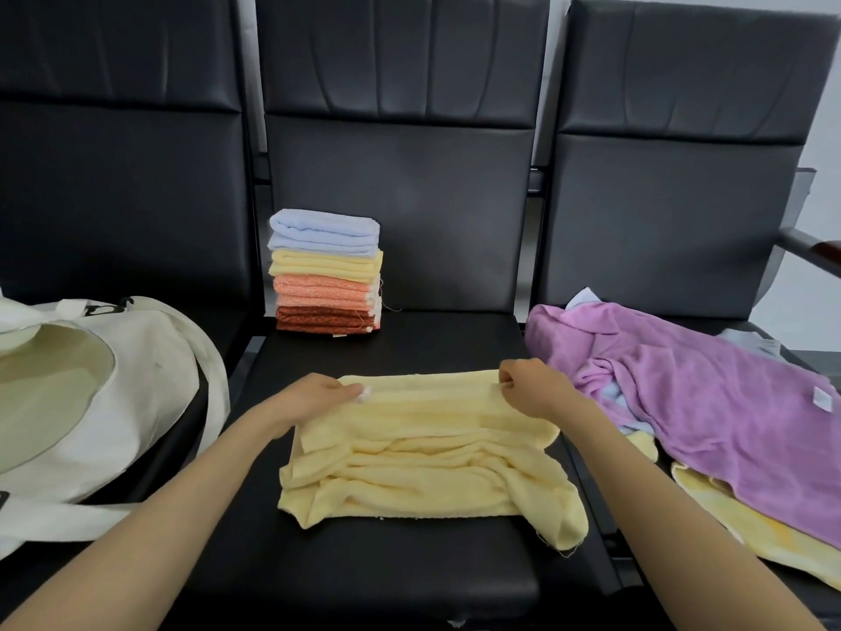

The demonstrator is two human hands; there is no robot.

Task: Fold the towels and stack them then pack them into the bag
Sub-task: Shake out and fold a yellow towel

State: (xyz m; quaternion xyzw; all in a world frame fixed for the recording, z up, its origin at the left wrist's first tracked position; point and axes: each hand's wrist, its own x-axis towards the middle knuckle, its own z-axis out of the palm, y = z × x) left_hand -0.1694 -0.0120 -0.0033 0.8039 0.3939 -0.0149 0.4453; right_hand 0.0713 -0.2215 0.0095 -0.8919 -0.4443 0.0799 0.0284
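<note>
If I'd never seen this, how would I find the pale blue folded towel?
Look at the middle black chair of the three. At the back left of its seat stands a stack of folded towels. The pale blue towel is the top one, the only blue in that stack.

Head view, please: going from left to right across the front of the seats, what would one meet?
In order: white bag → left hand → right hand → purple towel. The yellow towel that both hands pinch spans them, and the folded stack behind overlaps it, so both are left out.
</note>
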